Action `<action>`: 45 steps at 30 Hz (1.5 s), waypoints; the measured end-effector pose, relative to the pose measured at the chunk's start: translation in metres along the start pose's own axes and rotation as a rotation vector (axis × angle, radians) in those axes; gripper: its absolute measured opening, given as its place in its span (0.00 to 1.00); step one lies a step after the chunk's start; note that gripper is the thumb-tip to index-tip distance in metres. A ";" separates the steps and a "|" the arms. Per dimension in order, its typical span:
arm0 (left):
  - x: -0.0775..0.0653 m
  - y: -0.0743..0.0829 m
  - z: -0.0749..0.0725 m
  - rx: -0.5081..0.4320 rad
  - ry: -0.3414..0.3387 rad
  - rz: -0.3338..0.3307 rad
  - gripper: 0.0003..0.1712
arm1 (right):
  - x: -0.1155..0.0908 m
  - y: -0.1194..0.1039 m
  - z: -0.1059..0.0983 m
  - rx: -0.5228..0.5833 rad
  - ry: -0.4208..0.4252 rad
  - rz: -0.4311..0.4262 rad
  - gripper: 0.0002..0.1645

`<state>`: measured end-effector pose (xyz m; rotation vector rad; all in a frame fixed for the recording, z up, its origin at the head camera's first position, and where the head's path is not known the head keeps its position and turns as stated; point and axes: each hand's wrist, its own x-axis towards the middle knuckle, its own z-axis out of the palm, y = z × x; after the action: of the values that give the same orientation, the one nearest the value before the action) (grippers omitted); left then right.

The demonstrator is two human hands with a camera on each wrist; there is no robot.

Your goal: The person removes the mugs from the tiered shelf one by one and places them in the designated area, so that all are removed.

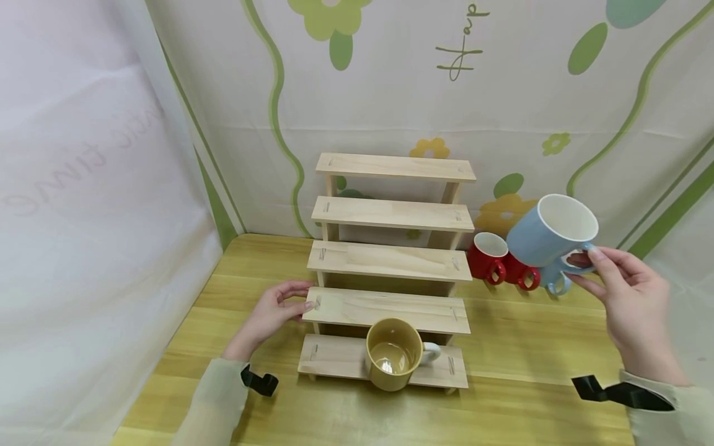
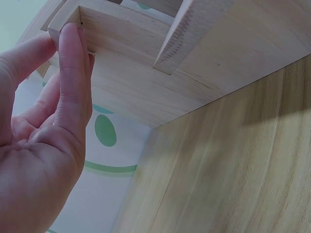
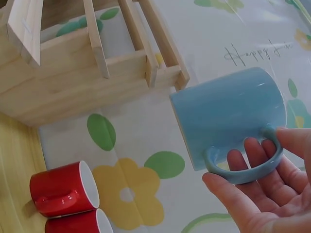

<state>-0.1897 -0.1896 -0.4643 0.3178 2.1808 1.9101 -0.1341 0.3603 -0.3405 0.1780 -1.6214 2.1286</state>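
A light wooden rack with several stepped shelves (image 1: 390,258) stands on the table. My left hand (image 1: 279,306) pinches the left end of its second shelf from the bottom, thumb on one side and fingers on the other, as the left wrist view shows. A large light blue mug (image 1: 538,235), white inside, is held up right of the rack by my right hand (image 1: 636,297), which grips its handle (image 3: 252,170). The mug tilts slightly. On the lowest shelf sits a tan mug (image 1: 393,356) with a white handle pointing right.
Right of the rack, two red mugs (image 1: 484,260) and a second light blue mug (image 1: 553,277) stand in a row at the table's back, partly hidden by the raised mug. A white patterned cloth (image 1: 379,93) hangs behind, and more cloth (image 1: 83,248) hangs at the left.
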 end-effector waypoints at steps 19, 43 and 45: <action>0.000 0.000 0.000 -0.005 0.002 -0.001 0.30 | -0.013 0.023 -0.019 0.054 0.035 0.114 0.10; 0.000 -0.002 -0.001 -0.007 0.001 0.008 0.30 | -0.056 0.105 -0.043 -0.163 0.065 0.276 0.11; 0.000 -0.002 -0.001 -0.005 -0.002 0.010 0.29 | -0.059 0.110 -0.045 -0.171 0.069 0.297 0.11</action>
<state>-0.1900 -0.1908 -0.4664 0.3301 2.1767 1.9200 -0.1214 0.3644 -0.4721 -0.2007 -1.8737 2.1634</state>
